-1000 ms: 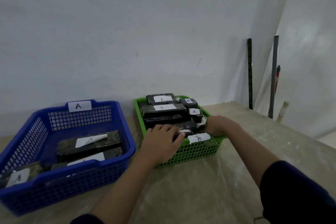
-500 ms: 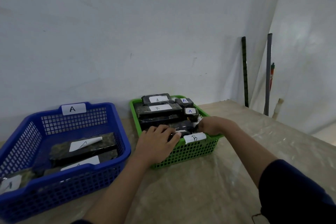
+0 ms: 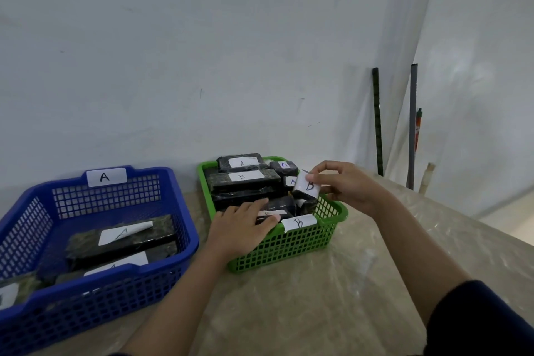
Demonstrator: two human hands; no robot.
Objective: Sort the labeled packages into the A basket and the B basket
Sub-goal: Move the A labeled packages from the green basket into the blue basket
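The right hand pinches a small B package above the green B basket; the left hand lies flat, unclenched, steadying a package; best set it back in, label up.

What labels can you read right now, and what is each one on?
"A": tag on the blue basket.
"A": top package in the blue basket.
"B": tag on the green basket.
"B": small package held in the right hand.
"A": rear long package.
"B": next long package.
"A": small rear package.
Other labels: hidden or blurred.
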